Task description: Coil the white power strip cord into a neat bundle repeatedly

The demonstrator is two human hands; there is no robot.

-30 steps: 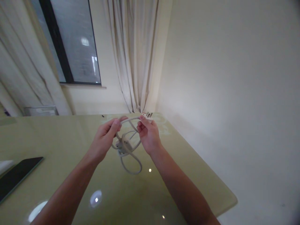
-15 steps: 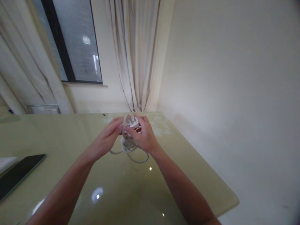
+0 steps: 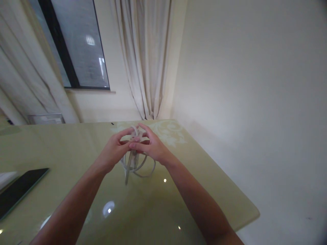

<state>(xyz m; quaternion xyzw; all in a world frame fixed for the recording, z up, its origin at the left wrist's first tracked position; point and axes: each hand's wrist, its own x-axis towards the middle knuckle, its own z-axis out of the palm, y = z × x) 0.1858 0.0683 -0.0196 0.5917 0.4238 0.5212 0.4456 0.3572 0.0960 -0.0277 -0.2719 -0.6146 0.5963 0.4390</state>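
Observation:
A white extension cord (image 3: 134,161) is held up over the far part of the table, its pale cable hanging in loose loops. My left hand (image 3: 116,146) grips the cable from the left, thumb and fingers curled around it. From the right, my right hand (image 3: 151,144) closes on the same bundle, its thumb crossing near the left one. The fingers largely hide the plug end. Below the hands a narrow white body and a dangling length of cable show, somewhat blurred.
The glossy greenish table (image 3: 199,190) ends at a rounded right corner beside the wall (image 3: 250,102). A dark flat panel (image 3: 22,189) and a white object (image 3: 7,177) lie at the left. Curtains (image 3: 143,58) hang behind, and a tiny dark item (image 3: 112,123) is near the back edge.
My hands have drawn closer together and turned the bundle. The plug's pins, visible before, are now hidden. A length of cable now hangs down below the left fingers.

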